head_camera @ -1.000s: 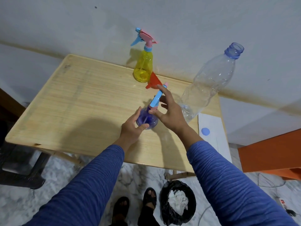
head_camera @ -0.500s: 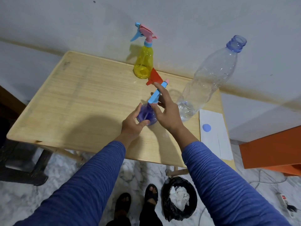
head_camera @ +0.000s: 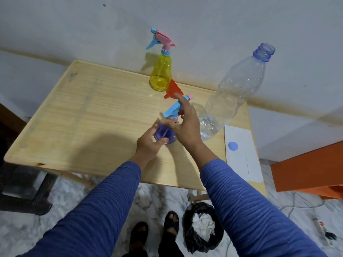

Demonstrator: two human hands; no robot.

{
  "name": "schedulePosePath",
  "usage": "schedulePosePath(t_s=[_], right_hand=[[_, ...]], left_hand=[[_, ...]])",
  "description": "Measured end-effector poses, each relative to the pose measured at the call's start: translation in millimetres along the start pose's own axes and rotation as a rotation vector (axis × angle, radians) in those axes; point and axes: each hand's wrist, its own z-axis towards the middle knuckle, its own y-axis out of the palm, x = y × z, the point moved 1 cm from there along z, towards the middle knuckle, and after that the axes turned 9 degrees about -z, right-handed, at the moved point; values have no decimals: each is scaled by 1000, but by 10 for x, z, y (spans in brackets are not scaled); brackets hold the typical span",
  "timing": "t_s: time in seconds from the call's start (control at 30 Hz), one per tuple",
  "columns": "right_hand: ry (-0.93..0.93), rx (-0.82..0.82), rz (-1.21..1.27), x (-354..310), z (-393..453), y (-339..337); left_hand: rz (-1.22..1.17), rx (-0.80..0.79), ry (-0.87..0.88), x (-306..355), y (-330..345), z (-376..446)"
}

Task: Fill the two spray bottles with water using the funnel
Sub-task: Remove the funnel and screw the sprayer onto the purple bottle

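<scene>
A purple spray bottle [head_camera: 164, 133] with a blue and pink spray head [head_camera: 173, 109] stands on the wooden table [head_camera: 92, 115]. My left hand [head_camera: 149, 143] grips its body from the near side. My right hand [head_camera: 185, 123] holds the spray head and neck, its forefinger stretched up along the head. Behind them lies a red funnel [head_camera: 173, 89]. A yellow spray bottle [head_camera: 161, 75] with its spray head fitted stands at the back of the table. At the right stands a large clear plastic water bottle [head_camera: 232, 97], uncapped, with a little water at the bottom.
A white sheet with a blue dot [head_camera: 241, 154] lies on the table's right edge. Below the table stand a black-bagged bin [head_camera: 203, 230] and my sandalled feet [head_camera: 154, 232]. An orange piece of furniture [head_camera: 308, 167] is at the right, a wall behind.
My right hand has turned on the purple bottle's spray head, and the head's blue trigger now points more to the left. My left hand keeps its grip on the body.
</scene>
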Motion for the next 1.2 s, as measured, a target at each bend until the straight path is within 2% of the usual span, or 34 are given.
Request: schedulePosePath(t_s=[0.1,0.27,0.4,0.57,0.73,0.87,1.03,1.2], right_hand=[[-25,-43,79,41,-47,-21],[12,29,-1,-9,6,1],[-16,-72,72,31,-17,-42],[26,19,34,-34,14,7],[3,-95,116,27,-11,-26],[35,-7,77,-36,-8,11],[38,-72,85,17,-17,-7],[70,-10,82,-41,-45,15]], left_hand=[[-20,-1,5,5,5,-3],[-12,-5,0,-13,-3,-1],[-34,-8,6,1,-1,-2],[-26,-12,9,7,-6,-3],[-38,-11,-4,17,-4,-9],[-21,-7,-5,3,-9,-5],[-35,-5,1,23,-2,-12],[-4,3,4,8,2,-4]])
